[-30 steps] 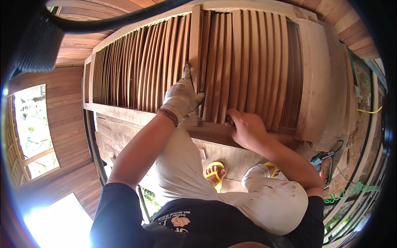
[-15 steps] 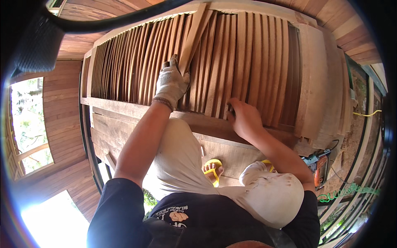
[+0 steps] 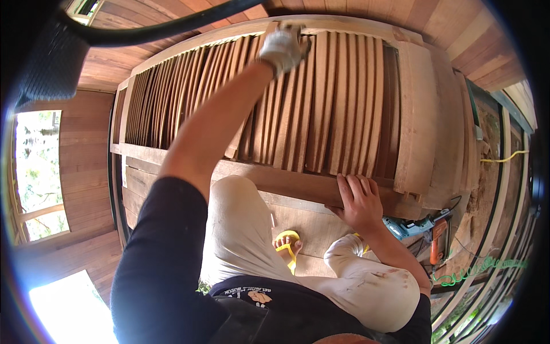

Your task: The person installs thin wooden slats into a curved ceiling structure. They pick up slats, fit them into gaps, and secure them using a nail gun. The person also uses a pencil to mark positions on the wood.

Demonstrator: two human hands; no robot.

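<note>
A wooden louver frame (image 3: 275,177) lies in front of me, with rows of thin wooden slats (image 3: 338,103) set across it. My left hand (image 3: 282,50), in a pale work glove with dark fingertips, is at the frame's far rail, over the top ends of the middle slats. Motion smears its fingers, so its grip is unclear. Beside it, the end of one slat (image 3: 270,28) sticks up past the row. My bare right hand (image 3: 361,202) rests on the near rail toward the right, fingers stretched over the edge and thumb apart.
A blue power tool (image 3: 405,227) and an orange tool (image 3: 437,241) lie at the right, near a coiled green hose (image 3: 458,278). Wide boards (image 3: 441,126) sit at the frame's right end. My foot in a yellow sandal (image 3: 288,236) is below the near rail.
My left hand has moved away from me, from the slats' middle to the far rail. My right hand has shifted right and nearer along the near rail. The crossed, leaning slats no longer show.
</note>
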